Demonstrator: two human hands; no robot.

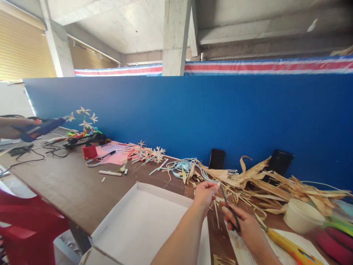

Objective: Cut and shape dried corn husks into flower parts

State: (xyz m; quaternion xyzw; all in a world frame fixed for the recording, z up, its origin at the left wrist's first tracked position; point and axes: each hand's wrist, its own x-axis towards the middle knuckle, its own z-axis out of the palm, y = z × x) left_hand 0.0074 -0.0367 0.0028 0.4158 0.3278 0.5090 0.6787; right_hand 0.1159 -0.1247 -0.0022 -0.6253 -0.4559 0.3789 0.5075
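My right hand (242,224) is closed around the handles of black scissors (229,208), blades pointing up and away. My left hand (205,193) is pinched on a thin strip of dried corn husk right at the blade tips. Behind both hands lies a heap of dried husk strips (264,180), spread along the brown table (68,184). A shallow white box lid (143,221) sits just left of my left forearm.
A blue partition (220,114) walls the table's far side. Two dark phones (217,159) lean on it. A white cup (302,215) and a yellow tool (292,248) lie right. Husk flowers (149,152), red spool (89,151), another person's hand with a glue gun (38,129) far left, red chair (27,228).
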